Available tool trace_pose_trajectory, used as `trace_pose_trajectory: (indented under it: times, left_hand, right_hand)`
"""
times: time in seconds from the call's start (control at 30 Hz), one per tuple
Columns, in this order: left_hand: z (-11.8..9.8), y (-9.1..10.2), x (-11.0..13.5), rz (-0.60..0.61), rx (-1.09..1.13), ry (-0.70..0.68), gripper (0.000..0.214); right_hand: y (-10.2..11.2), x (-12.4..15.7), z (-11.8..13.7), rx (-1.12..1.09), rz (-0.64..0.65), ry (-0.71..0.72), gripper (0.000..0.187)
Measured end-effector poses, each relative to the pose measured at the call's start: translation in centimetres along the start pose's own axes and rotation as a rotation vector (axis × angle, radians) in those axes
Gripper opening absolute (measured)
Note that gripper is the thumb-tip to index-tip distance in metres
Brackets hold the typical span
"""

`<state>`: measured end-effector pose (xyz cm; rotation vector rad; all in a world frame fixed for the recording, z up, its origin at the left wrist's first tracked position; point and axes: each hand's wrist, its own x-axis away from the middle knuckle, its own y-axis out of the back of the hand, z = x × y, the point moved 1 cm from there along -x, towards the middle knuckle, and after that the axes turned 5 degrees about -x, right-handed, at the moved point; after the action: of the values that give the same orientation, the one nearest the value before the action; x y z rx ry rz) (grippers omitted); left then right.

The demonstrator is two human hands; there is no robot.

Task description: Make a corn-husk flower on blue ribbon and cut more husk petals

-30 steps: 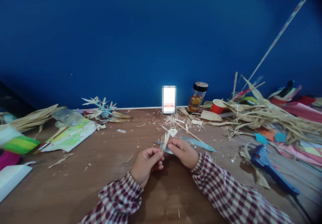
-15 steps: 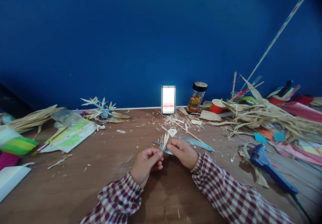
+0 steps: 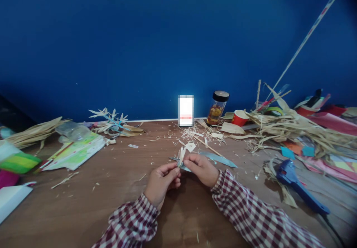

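Between my fingertips stands a small bundle of pale dried-husk strips (image 3: 182,154), with its tips fanned upward. A light-blue strip (image 3: 185,168) shows at its base, partly hidden by my fingers. My left hand (image 3: 161,181) is closed in a pinch at the bottom of the bundle. From the other side, my right hand (image 3: 203,169) pinches at the base with thumb and forefinger; whether it grips the husk or only the blue strip is hard to see. A grey pointed blade (image 3: 173,158) lies just behind, mostly covered.
Husk shavings (image 3: 192,132) litter the table (image 3: 92,211). A light-blue leaf-shaped strip (image 3: 219,159) lies beyond my right hand. At right are a blue glue gun (image 3: 299,186), a husk heap (image 3: 295,129), a red cup (image 3: 240,118) and a lidded jar (image 3: 218,108). Painted paper (image 3: 80,153) lies left.
Both hands keep their pinch on the bundle almost in place. My right fingers have shifted very slightly, and the whole view has moved a touch.
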<state>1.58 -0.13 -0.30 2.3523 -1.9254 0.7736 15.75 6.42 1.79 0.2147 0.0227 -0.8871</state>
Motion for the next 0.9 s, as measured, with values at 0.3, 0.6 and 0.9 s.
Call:
trace_pose_trajectory:
  times: [0.3,0.6,0.9]
  left_hand:
    - [0.42,-0.37,0.11,-0.079,-0.049,-0.081,0.041]
    - [0.77,-0.14,0.08,-0.092,-0.06,-0.133,0.038]
    - [0.63,-0.13,0.1,-0.121,-0.093,-0.148,0.037]
  right_hand:
    - [-0.17,0.01,0.01,0.088,-0.069,-0.009,0.029]
    - [-0.22,0.02,0.08,0.126,-0.082,-0.013,0.027]
    - [-0.27,0.08,0.15,0.114,-0.093,0.047,0.018]
